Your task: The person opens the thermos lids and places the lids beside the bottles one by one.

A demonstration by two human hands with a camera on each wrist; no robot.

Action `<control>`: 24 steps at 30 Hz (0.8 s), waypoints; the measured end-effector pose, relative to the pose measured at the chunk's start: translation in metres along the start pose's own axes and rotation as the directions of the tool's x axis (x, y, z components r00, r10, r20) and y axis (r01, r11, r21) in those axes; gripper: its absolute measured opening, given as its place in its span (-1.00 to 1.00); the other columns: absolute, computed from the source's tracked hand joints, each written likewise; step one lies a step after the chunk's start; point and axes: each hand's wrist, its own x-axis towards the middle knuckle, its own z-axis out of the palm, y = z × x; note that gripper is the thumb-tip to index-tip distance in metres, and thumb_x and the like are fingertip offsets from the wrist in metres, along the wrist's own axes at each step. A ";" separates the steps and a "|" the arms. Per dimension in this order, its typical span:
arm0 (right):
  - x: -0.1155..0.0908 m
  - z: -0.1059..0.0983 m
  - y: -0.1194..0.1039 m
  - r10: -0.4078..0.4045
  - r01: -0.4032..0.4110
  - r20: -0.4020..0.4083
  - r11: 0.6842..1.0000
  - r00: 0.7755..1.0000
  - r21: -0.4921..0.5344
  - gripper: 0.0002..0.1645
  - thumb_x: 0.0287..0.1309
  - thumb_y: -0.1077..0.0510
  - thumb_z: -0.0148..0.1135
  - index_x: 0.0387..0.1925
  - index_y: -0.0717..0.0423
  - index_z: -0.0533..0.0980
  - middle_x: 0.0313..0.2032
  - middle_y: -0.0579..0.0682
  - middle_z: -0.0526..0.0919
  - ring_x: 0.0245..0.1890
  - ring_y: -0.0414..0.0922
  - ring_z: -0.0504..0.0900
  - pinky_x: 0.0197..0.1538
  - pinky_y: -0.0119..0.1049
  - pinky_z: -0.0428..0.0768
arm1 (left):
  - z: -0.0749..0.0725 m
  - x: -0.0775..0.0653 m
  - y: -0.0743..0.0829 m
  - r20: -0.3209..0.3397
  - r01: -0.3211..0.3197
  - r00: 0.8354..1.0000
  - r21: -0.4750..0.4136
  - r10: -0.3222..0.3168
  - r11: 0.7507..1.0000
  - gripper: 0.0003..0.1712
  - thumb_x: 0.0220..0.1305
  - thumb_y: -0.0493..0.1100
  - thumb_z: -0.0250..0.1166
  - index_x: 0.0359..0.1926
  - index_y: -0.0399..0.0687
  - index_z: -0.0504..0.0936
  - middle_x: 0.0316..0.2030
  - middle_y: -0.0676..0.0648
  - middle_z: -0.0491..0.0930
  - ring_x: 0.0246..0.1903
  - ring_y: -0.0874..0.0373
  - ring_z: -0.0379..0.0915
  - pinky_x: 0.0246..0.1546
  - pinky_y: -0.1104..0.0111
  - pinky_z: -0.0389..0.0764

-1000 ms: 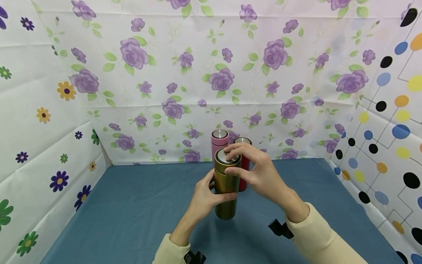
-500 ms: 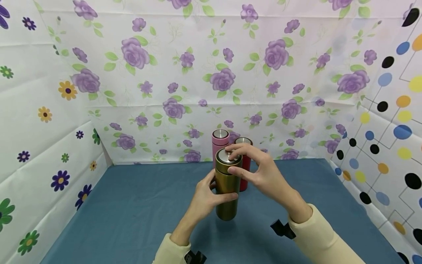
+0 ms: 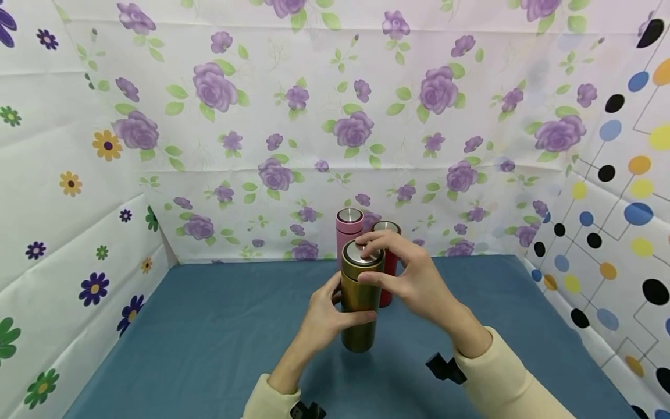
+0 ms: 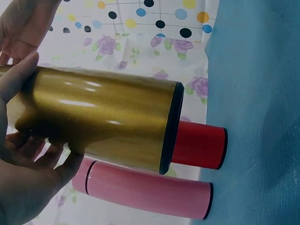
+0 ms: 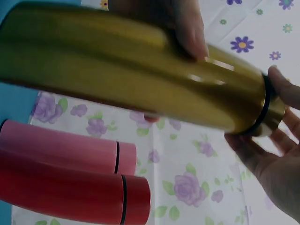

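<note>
Over the blue table (image 3: pixel 225 337), a gold flask (image 3: pixel 361 295) is gripped at its body and at its lid (image 3: pixel 356 262)

Near the middle of the head view, the gold flask is kept almost upright; its body is gripped by the left hand (image 3: pixel 325 311), with the thumb laid across the near side and the fingers curled round it; the lid, which is seated on the body, is gripped by the right hand (image 3: pixel 416 278), with a fingertip placed on the silver top and the thumb set against the side. In the left wrist view, the dark-rimmed base is seen apart from the table.

Behind the gold flask, a pink flask (image 4: pixel 150 191) and a red flask (image 4: pixel 199 145) are stood upright on the table; both are partly covered in the head view, the pink one to the left and the red one to the right; whether these two are touching cannot be told. At the back, a white cloth (image 3: pixel 314 128) with purple roses is hung; by each cream sleeve (image 3: pixel 515 372), a small black device (image 3: pixel 445 368) is seen.
</note>
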 end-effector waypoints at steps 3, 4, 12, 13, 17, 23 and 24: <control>0.000 -0.007 0.004 0.009 -0.015 0.057 0.995 0.998 0.099 -0.59 0.17 0.37 0.49 0.00 0.00 0.59 0.24 0.02 0.59 0.24 -0.02 0.56 0.19 -0.11 0.63 | -0.002 0.000 0.000 0.049 0.004 0.999 -0.016 -0.003 1.000 -0.14 0.16 0.03 0.61 0.45 0.32 0.43 0.24 0.12 0.56 0.16 0.12 0.54 0.28 -0.06 0.48; 0.001 -0.010 0.005 0.012 -0.022 0.074 0.991 0.997 0.129 -0.60 0.19 0.37 0.48 0.00 0.00 0.59 0.24 0.03 0.59 0.25 -0.01 0.55 0.17 -0.11 0.65 | -0.002 0.000 0.000 0.064 0.003 0.998 -0.020 -0.002 1.000 -0.14 0.17 0.04 0.61 0.45 0.31 0.43 0.25 0.12 0.56 0.17 0.12 0.53 0.29 -0.05 0.47; 0.001 -0.012 0.006 0.019 -0.029 0.090 0.993 0.996 0.113 -0.58 0.21 0.33 0.48 0.03 -0.06 0.59 0.29 -0.02 0.56 0.34 -0.02 0.48 0.29 -0.09 0.56 | 0.000 -0.001 0.002 0.043 -0.007 0.999 -0.019 0.008 1.000 -0.15 0.18 0.01 0.60 0.45 0.26 0.42 0.24 0.07 0.57 0.16 0.10 0.54 0.28 -0.08 0.48; 0.000 -0.010 0.006 0.015 -0.020 0.073 0.996 0.997 0.082 -0.56 0.20 0.33 0.49 0.04 -0.06 0.59 0.30 -0.01 0.56 0.35 -0.02 0.47 0.32 -0.10 0.53 | 0.001 -0.001 0.002 0.029 -0.001 1.000 -0.019 0.002 1.000 -0.15 0.18 0.01 0.60 0.45 0.26 0.43 0.23 0.06 0.57 0.15 0.10 0.55 0.28 -0.09 0.49; -0.003 0.002 0.003 0.006 -0.007 -0.018 0.999 1.000 -0.040 -0.53 0.14 0.33 0.53 0.04 -0.03 0.60 0.27 0.00 0.55 0.34 -0.05 0.46 0.39 -0.12 0.46 | 0.003 -0.001 0.001 -0.026 0.013 1.000 -0.009 -0.013 1.000 -0.18 0.18 0.01 0.60 0.42 0.25 0.46 0.18 0.04 0.60 0.11 0.09 0.58 0.25 -0.08 0.53; -0.005 0.017 0.000 -0.009 -0.007 -0.130 0.992 0.991 -0.123 -0.56 0.10 0.33 0.56 -0.02 0.06 0.57 0.19 0.01 0.58 0.27 -0.03 0.52 0.30 -0.10 0.56 | 0.006 -0.001 -0.001 -0.068 0.008 0.998 0.022 -0.007 1.000 -0.22 0.17 0.04 0.61 0.38 0.24 0.50 0.16 0.05 0.62 0.08 0.10 0.60 0.18 -0.03 0.59; -0.005 0.018 0.000 -0.014 -0.005 -0.142 0.991 0.990 -0.134 -0.56 0.09 0.33 0.56 -0.03 0.07 0.57 0.18 0.01 0.58 0.26 -0.03 0.53 0.29 -0.09 0.57 | 0.006 -0.001 -0.001 -0.068 0.009 0.998 0.026 -0.007 1.000 -0.22 0.16 0.05 0.61 0.38 0.26 0.50 0.16 0.07 0.62 0.08 0.11 0.61 0.18 -0.02 0.59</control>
